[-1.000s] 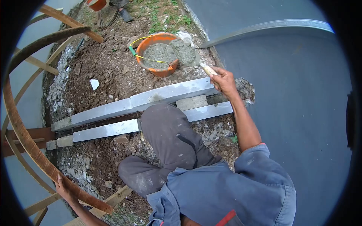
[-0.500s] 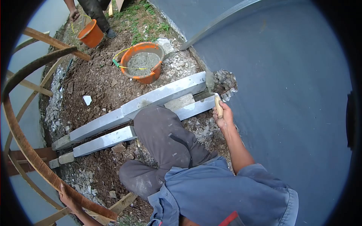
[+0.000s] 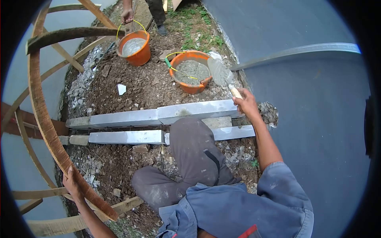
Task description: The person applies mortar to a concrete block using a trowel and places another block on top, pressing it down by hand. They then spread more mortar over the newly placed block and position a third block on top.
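Observation:
My right hand [image 3: 247, 104] is closed round the pale wooden handle of a trowel [image 3: 220, 73]. Wet mortar coats its blade, which is at the right rim of an orange bucket [image 3: 191, 88]. Grey mortar [image 3: 190, 71] fills much of that bucket, and its yellow handle lies across the top. At the lower left, my left hand [image 3: 72, 183] grips the edge of a curved wooden rib [image 3: 49, 131], part of a timber frame. Two rows of light grey blocks [image 3: 194, 111] run across the ground in front of my bent knee.
Another person's hand [image 3: 127, 16] holds a second orange bucket [image 3: 137, 57] of mortar by its handle. A grey wall [image 3: 313, 131] stands on the right, with a long metal strip [image 3: 293, 51] against it. Broken masonry [image 3: 268, 114] lies at the blocks' right end. Loose soil and rubble surround them.
My right hand has moved the trowel from the blocks' right end to the mortar bucket. The other person's bucket has come nearer to it. My view has turned; my left hand stays on the rib.

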### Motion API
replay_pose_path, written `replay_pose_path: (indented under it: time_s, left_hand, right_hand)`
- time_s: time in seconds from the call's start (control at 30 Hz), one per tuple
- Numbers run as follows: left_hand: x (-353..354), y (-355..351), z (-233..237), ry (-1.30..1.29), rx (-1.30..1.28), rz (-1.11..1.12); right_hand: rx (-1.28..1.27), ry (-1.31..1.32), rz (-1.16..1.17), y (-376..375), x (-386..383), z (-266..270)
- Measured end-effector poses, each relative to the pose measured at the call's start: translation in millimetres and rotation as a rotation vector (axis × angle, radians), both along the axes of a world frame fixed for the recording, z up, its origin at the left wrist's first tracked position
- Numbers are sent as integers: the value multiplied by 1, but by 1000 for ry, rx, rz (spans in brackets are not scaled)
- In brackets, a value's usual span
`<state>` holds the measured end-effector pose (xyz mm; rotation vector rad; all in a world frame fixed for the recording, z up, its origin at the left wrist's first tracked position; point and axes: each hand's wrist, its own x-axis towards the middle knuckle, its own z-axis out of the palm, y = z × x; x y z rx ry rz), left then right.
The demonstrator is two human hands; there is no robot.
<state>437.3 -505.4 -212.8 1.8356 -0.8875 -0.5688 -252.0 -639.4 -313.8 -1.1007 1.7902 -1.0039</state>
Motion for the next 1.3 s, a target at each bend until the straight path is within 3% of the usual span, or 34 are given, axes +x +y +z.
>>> replay_pose_path:
  time_s: [0.07, 0.13, 0.17, 0.23, 0.33, 0.43, 0.53, 0.6, 0.73, 0.77, 0.87, 0.93, 1.0, 1.13, 1.3]
  left_hand:
    - [1, 2, -1, 6, 0, 12]
    - [7, 3, -6, -8, 9, -1]
    - [1, 2, -3, -8, -8, 4]
    - [7, 4, -6, 8, -3, 14]
    - [2, 4, -3, 32, 14, 44]
    - [-4, 2, -1, 7, -31, 59]
    - [-2, 4, 1, 19, 4, 44]
    - [-3, 3, 3, 21, -1, 40]
    - [6, 3, -5, -14, -7, 62]
    - [4, 2, -4, -19, -14, 66]
    - [-1, 4, 1, 5, -11, 53]
    - [-2, 3, 2, 13, -15, 29]
    - [-4, 2, 2, 4, -18, 33]
    - [1, 3, -2, -27, -32, 32]
    - [-4, 2, 4, -12, 2, 54]
  right_hand:
    - [-68, 469, 112, -55, 7, 1]
    - [-95, 774, 181, -100, 25, 16]
    - [-101, 769, 195, -124, 27, 15]
    - [10, 1106, 348, -167, 32, 10]
    - [149, 1202, 567, -215, 39, -30]
    - [159, 1091, 592, -240, 52, -63]
    - [143, 1006, 615, -243, 38, -54]
    - [186, 661, 598, -227, 23, -24]
    - [229, 396, 552, -228, 32, -46]
    - [119, 387, 495, -245, 35, -87]
    - [268, 413, 472, -257, 61, -86]
    - [270, 385, 444, -248, 59, -79]
    - [189, 123, 396, -237, 43, -79]
    - [195, -145, 254, -201, 15, -85]
    - [73, -344, 186, -178, 19, -103]
